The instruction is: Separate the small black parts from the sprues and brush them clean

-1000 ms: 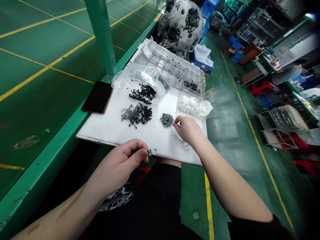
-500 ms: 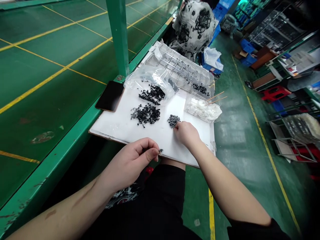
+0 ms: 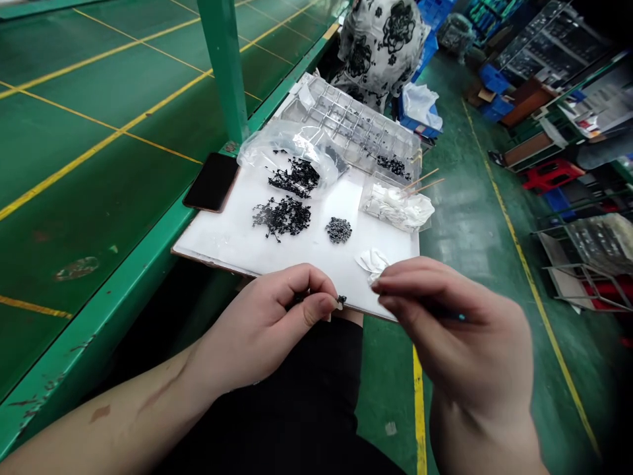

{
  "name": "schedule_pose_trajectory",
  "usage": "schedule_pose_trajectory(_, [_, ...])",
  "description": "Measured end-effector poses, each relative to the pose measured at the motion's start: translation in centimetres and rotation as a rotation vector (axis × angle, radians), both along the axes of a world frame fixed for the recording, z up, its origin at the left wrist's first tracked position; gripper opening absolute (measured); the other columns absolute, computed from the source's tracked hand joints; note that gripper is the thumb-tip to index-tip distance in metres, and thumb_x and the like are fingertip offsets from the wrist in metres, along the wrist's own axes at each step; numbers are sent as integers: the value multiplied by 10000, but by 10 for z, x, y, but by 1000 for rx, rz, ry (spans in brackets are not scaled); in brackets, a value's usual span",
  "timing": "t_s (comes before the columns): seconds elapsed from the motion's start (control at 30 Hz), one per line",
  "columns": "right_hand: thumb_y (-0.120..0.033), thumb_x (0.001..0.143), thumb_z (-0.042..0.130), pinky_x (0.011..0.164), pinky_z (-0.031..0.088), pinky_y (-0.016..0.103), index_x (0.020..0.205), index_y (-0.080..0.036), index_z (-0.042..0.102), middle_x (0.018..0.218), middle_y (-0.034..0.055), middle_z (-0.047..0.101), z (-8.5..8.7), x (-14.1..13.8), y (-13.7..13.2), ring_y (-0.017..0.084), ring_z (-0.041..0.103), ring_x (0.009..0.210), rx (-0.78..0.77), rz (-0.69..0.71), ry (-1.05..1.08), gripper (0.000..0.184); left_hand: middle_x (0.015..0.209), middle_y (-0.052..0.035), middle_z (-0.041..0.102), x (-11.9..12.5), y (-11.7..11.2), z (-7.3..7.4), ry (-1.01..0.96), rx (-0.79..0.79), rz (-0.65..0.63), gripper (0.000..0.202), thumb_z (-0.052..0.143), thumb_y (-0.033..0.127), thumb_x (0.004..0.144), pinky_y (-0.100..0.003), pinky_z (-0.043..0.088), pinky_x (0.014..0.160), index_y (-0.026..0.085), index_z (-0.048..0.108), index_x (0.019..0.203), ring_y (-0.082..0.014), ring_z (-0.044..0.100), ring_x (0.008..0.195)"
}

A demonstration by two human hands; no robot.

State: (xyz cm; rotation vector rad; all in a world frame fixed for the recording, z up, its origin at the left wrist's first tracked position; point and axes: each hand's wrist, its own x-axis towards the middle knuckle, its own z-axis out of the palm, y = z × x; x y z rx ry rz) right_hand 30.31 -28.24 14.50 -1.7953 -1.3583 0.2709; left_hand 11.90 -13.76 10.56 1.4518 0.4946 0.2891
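My left hand [image 3: 279, 316] is closed in a pinch over the near edge of the white board [image 3: 237, 247]. A small black part [image 3: 341, 299] pokes out from its fingertips. Facing it from the right, my right hand [image 3: 459, 323] has thumb and fingertips together; whatever they hold is too small to make out. Beyond the hands lies a little cluster of small round dark pieces [image 3: 339, 230]. To its left is a loose pile of black branching parts [image 3: 283, 218]. More such parts [image 3: 295, 178] spill from a clear plastic bag [image 3: 257, 146].
A phone [image 3: 211, 182] lies at the board's left corner. Behind are a clear compartment tray [image 3: 341, 115] and a box of white wipes [image 3: 398, 208] with two thin sticks. A crumpled white wipe [image 3: 372, 261] rests by my right hand. A green post [image 3: 225, 72] rises at left; a person [image 3: 380, 49] sits beyond.
My right hand has left the cluster of round pieces and come back toward me, close to my left hand. The left hand has shifted slightly right, still holding the black part.
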Motion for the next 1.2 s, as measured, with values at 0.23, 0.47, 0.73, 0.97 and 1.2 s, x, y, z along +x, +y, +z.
schedule_pose_trajectory(0.23, [-210, 924, 813, 617, 506, 265, 1089, -351, 787, 1018, 5, 668, -7, -18, -6, 110, 640, 755, -7, 62, 200, 218, 818, 21, 708, 4, -8, 3, -9, 30, -29, 283, 633, 472, 1039, -264, 501, 730, 232, 714, 913, -148, 640, 755])
schedule_pose_trajectory(0.47, [-218, 929, 810, 623, 491, 234, 1095, -353, 791, 1022, -8, 674, -10, -19, -4, 93, 641, 789, -9, 89, 182, 215, 807, 56, 684, 2, -12, 6, -33, 30, -23, 214, 638, 403, 1047, -215, 481, 707, 254, 711, 913, -109, 609, 734])
schedule_pose_trajectory(0.73, [-204, 946, 778, 627, 501, 258, 1110, -307, 801, 991, 22, 689, -13, -20, -1, 117, 650, 771, -2, 140, 255, 195, 833, 39, 705, 0, -8, 6, -23, 50, -44, 243, 616, 412, 1055, -239, 503, 735, 235, 691, 906, -127, 634, 752])
schedule_pose_trajectory(0.97, [-342, 812, 912, 553, 499, 238, 941, -270, 822, 848, 23, 740, 1, -11, 11, 143, 652, 686, -277, 65, 624, 173, 911, -5, 745, 3, -3, 10, -73, 401, -82, 234, 544, 306, 1080, -261, 503, 754, 225, 681, 910, -161, 680, 812])
schedule_pose_trajectory(1.2, [-339, 874, 845, 582, 517, 233, 916, -254, 830, 842, 33, 774, 5, -10, 11, 153, 681, 719, -318, 87, 531, 96, 898, -15, 725, 5, 3, 6, -105, 637, -39, 185, 565, 248, 1068, -255, 501, 761, 214, 680, 928, -161, 689, 841])
